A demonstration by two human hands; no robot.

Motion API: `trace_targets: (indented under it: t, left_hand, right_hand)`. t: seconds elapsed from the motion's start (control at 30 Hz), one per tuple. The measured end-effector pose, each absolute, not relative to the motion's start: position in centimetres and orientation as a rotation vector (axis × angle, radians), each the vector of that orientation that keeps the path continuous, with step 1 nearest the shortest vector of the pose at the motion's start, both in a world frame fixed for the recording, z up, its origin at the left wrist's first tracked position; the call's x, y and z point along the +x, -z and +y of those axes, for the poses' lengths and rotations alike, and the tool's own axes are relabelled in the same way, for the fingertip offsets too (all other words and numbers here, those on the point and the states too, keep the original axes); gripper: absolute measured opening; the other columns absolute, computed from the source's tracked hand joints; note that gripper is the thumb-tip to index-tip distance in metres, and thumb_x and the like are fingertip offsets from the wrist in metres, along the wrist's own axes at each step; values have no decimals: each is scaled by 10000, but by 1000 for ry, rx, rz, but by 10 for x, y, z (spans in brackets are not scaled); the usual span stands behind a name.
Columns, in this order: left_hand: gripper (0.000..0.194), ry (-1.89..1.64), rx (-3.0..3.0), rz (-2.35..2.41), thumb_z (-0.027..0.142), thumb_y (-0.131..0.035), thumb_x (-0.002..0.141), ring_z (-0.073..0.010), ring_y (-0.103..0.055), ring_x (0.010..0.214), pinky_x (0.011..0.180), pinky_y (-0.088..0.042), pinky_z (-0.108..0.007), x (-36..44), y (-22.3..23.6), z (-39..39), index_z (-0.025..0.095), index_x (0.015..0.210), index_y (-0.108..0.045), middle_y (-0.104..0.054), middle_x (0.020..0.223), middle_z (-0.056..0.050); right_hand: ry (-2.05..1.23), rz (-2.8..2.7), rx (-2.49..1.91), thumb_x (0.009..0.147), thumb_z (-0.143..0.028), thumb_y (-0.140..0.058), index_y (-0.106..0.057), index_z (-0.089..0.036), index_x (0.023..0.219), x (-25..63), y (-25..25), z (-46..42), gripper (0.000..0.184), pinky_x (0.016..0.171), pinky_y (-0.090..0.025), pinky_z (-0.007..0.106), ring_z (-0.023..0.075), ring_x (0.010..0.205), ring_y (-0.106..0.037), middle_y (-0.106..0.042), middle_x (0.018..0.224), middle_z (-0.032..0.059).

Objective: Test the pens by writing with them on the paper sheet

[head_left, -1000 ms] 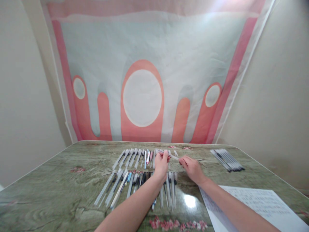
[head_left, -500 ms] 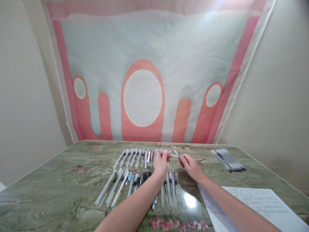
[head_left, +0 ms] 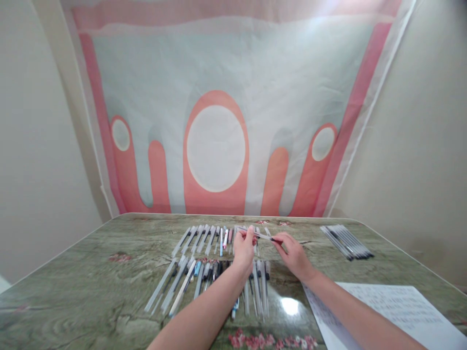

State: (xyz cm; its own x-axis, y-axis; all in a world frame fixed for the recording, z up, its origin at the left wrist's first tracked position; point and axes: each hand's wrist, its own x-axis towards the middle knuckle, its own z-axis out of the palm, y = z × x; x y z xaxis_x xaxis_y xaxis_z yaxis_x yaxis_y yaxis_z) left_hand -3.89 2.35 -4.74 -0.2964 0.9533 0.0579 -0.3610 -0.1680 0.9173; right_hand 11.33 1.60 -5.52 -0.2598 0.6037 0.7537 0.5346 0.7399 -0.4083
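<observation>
My left hand (head_left: 245, 246) is closed around a slim translucent pen (head_left: 263, 236), held just above the table. My right hand (head_left: 290, 249) pinches the dark end of the same pen between thumb and fingers. Beneath and left of my hands lies a far row of pens (head_left: 199, 240), mostly translucent barrels with dark parts, a few of them coloured. A nearer row of pens (head_left: 175, 287) passes under my left forearm, which hides its middle. Whether the dark piece at my right fingertips is separate from the barrel, I cannot tell.
Several thin translucent refills or pens with dark tips (head_left: 346, 242) lie side by side at the right. Sheets of paper with writing (head_left: 386, 306) lie under my right forearm. The wood-patterned tabletop (head_left: 91, 272) meets a pink and grey hanging cloth (head_left: 215, 63) at the back.
My right hand's fingers have shifted slightly on the pen's dark end, and the hand is a little farther right. My left hand keeps hold of the pen. The view moved slightly.
</observation>
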Motion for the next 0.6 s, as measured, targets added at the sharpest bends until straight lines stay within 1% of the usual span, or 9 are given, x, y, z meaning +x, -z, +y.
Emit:
trace_targets:
  t: [0.27,0.43,0.6]
  left_hand:
    - [356,-1677,846,1085,485,-601,659,-87,-444,517,555,-347,-227,-38,41,19,148,700,-491,-509,575,18]
    - [365,-1656,821,1099,492,-599,656,-78,-415,487,522,-327,-219,-38,41,20,148,686,-483,-478,540,34]
    - [355,-1653,822,1106,476,-599,661,-77,-422,494,520,-332,-215,-38,44,22,142,694,-483,-490,551,27]
  right_hand:
    - [78,-1931,-807,830,-217,-468,-582,-212,940,116,60,17,159,787,-474,371,189,857,-563,-606,873,69]
    - [88,-1950,-770,818,-190,-485,-600,-215,926,115,60,14,159,754,-490,354,182,832,-570,-611,855,70]
    - [63,-1907,-790,822,-224,-487,-592,-203,931,114,60,14,153,753,-488,347,180,828,-574,-609,853,70]
